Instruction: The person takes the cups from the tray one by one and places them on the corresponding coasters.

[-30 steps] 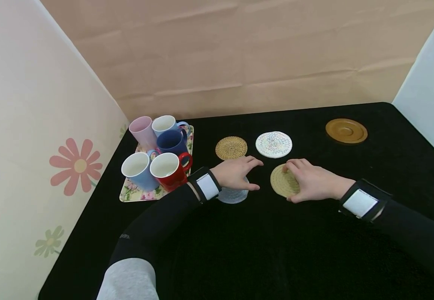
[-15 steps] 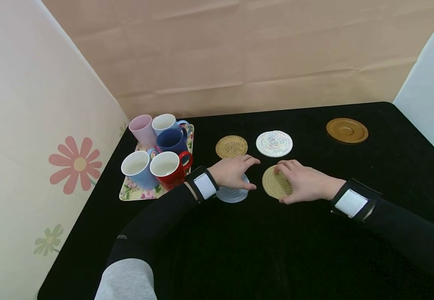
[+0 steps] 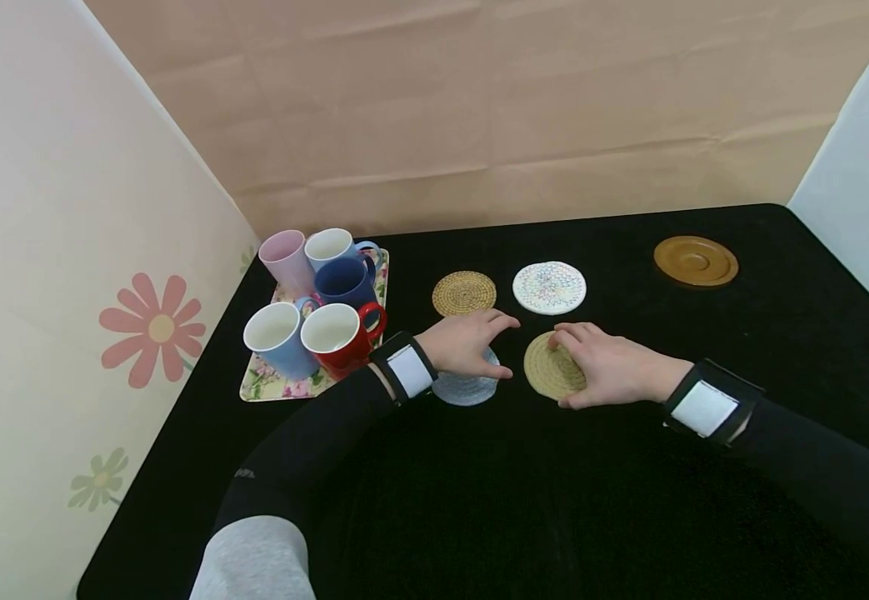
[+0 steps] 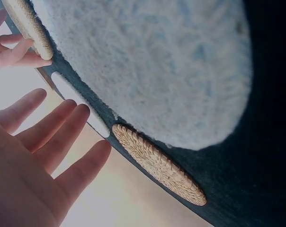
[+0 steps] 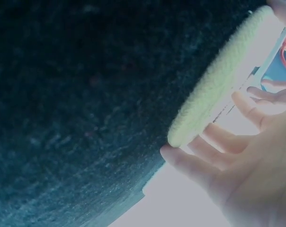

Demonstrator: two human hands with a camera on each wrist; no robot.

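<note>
- Fingers of the left hand (image 3: 466, 343) are straight and spread, lying flat over the grey coaster (image 3: 464, 388); the left wrist view shows them open (image 4: 62, 127), not curled around anything.
- Fingers of the right hand (image 3: 614, 365) are a little bent and rest on the tan coaster (image 3: 550, 368), with the thumb at its near edge. I judge this as a light hold at the rim and not a firm grip, because in the right wrist view the fingers (image 5: 214, 156) look relaxed beside the coaster edge (image 5: 218, 80).
- Both coasters lie flat on the black table (image 3: 629, 500), side by side but apart, at the near middle.
- Behind them sit a woven coaster (image 3: 464, 293) and a white coaster (image 3: 549, 288), also apart from each other. The four make two rows, which seems to be why the hands press flat: a thin disc is guided more easily by sliding than by lifting.
- A brown saucer (image 3: 695, 261) stands alone, well apart at the far right.
- A floral tray (image 3: 269, 385) at the left carries five mugs close together: a pink mug (image 3: 284, 260), a white mug (image 3: 332, 247), a navy mug (image 3: 344, 283), a pale blue mug (image 3: 278, 337) and a red mug (image 3: 338, 337).
</note>
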